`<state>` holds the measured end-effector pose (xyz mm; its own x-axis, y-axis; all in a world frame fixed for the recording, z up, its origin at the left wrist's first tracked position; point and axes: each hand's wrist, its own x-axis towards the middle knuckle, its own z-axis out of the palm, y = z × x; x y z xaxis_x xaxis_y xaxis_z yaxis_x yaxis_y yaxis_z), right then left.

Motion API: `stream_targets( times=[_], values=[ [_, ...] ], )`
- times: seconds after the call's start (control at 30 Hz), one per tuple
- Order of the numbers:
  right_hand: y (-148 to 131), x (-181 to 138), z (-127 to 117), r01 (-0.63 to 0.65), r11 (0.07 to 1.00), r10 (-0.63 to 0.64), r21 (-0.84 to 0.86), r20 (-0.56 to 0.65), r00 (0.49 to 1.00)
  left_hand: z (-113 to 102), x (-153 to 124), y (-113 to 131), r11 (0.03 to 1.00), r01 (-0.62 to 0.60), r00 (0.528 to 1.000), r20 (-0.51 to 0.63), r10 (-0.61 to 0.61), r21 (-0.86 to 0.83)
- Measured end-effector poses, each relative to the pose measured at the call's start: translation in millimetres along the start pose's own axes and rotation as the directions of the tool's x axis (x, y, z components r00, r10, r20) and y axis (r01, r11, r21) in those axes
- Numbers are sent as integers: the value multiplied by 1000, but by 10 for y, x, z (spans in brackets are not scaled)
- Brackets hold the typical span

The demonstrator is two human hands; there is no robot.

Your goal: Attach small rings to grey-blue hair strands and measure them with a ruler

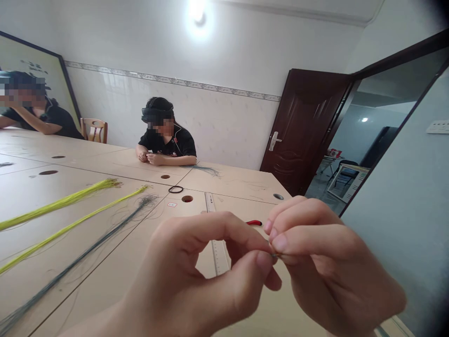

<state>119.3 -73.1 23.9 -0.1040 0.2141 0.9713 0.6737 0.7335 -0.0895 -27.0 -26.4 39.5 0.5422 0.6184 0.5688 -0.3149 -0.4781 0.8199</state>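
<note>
**Head view: two hands pinch a thin strand above the table**

Head camera shows the left hand (196, 271) and right hand (326, 262) raised close together, fingertips meeting. Both are closed in a pinch on a short, thin strand (274, 255), barely visible between thumb and forefinger. Below them lie a ruler (215, 234) and a red tool (254, 223) on the table (242, 182). Yellow bundles (63, 202) and a dark bundle (87, 248) stretch to the left. Two other people sit farther along.
</note>
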Motion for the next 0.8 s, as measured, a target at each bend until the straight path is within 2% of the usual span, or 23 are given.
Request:
stream_targets(
  times=[0.23, 0.57, 0.8],
  values=[
    [-5, 1, -14, 8, 1000, -7, -30, 11, 1000, -1, 4, -1, 1000, -12, 1000, 11, 12, -2],
    [-17, -8, -33, 5, 1000, -4, -15, 37, 999, -24, 1, 25, 998, 34, 999, 31, -36, 56],
    [-6, -17, -35, 1, 999, 0, -35, 31, 1000, -20, 0, 34, 995, -20, 999, 36, 16, 103]
  ],
)
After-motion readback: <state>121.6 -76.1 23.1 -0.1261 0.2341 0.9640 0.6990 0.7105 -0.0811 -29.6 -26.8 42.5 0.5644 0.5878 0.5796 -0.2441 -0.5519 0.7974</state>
